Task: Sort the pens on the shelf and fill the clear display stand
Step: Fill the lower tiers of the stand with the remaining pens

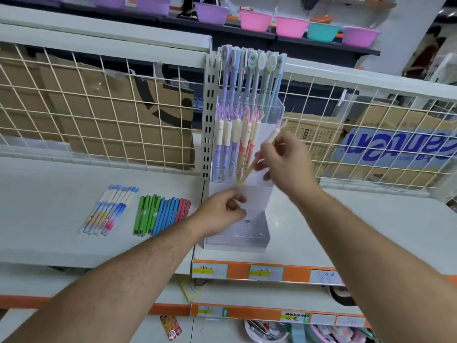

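A clear tiered display stand [257,194] stands on the white shelf [49,219]. Its top tier holds tall pastel pens with round toppers [252,70]. The middle tier holds purple and orange pens with antler caps [235,139]. My right hand [284,162] pinches an orange antler pen [249,173], tilted, its tip in the middle tier. My left hand [222,214] is curled against the stand's lower front; whether it grips the stand is unclear. The lower tiers hold no pens. On the shelf to the left lie a row of pastel gradient pens [108,211] and a row of green, blue and pink pens [160,214].
A white wire grid [99,107] backs the shelf, with cardboard boxes [371,149] behind it. A slotted metal upright [210,115] stands just left of the stand. Coloured plastic bowls [254,21] line a far shelf. Orange price strips [262,273] edge the shelf front.
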`<state>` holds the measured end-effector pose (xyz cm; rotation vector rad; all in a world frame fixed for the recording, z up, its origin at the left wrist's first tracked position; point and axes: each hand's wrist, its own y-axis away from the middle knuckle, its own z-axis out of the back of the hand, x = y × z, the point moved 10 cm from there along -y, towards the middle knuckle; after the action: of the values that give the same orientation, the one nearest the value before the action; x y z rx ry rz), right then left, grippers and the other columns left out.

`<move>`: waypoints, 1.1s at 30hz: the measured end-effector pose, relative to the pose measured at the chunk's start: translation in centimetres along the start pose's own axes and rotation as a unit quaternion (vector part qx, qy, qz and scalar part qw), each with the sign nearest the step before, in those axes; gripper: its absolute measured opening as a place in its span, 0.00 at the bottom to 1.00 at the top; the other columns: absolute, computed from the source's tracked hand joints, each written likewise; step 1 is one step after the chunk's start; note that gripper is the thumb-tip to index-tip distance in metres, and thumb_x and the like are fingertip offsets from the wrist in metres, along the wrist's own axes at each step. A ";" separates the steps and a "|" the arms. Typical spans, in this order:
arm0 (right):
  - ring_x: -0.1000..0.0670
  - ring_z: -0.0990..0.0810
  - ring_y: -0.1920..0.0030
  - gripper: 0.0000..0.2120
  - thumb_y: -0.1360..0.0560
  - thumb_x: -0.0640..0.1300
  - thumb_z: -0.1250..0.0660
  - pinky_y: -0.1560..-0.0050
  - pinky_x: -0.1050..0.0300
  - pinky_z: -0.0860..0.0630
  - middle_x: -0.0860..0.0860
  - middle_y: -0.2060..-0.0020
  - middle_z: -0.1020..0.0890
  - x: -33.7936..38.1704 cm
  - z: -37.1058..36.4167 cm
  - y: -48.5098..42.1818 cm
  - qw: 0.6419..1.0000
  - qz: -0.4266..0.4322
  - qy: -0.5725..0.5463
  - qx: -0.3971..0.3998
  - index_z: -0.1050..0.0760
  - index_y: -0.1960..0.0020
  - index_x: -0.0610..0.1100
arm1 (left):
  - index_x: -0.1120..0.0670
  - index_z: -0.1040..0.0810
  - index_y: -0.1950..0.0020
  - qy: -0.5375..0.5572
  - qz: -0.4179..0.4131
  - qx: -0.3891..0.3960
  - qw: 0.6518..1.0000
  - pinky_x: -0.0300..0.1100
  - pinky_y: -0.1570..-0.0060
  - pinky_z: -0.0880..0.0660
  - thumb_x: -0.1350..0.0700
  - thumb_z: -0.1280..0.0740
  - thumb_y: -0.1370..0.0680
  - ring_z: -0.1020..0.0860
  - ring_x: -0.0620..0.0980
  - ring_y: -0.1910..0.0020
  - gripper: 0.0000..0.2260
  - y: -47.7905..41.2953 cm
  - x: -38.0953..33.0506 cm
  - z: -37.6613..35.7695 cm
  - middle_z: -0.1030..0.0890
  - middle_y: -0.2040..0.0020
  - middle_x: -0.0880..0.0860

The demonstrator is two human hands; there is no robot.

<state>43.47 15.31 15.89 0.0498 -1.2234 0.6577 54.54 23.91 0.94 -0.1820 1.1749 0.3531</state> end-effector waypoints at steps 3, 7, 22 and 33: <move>0.47 0.14 0.64 0.05 0.20 0.37 0.34 0.68 0.51 0.17 0.43 0.61 0.15 1.5 2.8 -1.3 0.999 0.005 -0.014 -0.043 0.28 0.46 0.36 | 0.48 0.20 0.44 -0.127 -0.042 -0.022 0.991 0.45 0.49 0.22 0.57 0.30 0.24 0.21 0.48 0.50 0.09 -0.3 -1.0 0.3 0.21 0.50 0.47; 0.50 0.14 0.63 0.05 0.21 0.36 0.33 0.66 0.52 0.17 0.45 0.61 0.15 1.4 2.7 -2.3 0.999 0.001 0.010 -0.040 0.27 0.47 0.41 | 0.49 0.20 0.40 -0.328 -0.053 -0.001 0.943 0.44 0.45 0.25 0.52 0.31 0.23 0.25 0.49 0.45 0.12 -0.3 -1.1 -0.4 0.23 0.44 0.47; 0.48 0.16 0.60 0.06 0.20 0.43 0.33 0.59 0.41 0.17 0.51 0.64 0.17 0.6 -1.9 -2.2 0.983 0.036 0.175 0.039 0.28 0.46 0.45 | 0.49 0.22 0.37 -0.427 -0.043 0.027 0.903 0.45 0.44 0.26 0.50 0.31 0.22 0.28 0.52 0.39 0.14 -0.4 -1.5 -1.5 0.25 0.40 0.50; 0.47 0.17 0.59 0.07 0.22 0.45 0.29 0.59 0.48 0.18 0.52 0.62 0.19 -0.4 -1.9 -2.6 0.974 0.048 0.220 0.016 0.26 0.49 0.45 | 0.49 0.23 0.37 -0.435 -0.048 0.031 0.899 0.45 0.45 0.26 0.50 0.32 0.22 0.28 0.51 0.39 0.14 -0.7 -1.3 -1.7 0.25 0.40 0.50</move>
<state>46.31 13.78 15.67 -0.1242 -0.7918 0.7263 52.87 22.45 1.42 -0.0114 0.2854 0.2617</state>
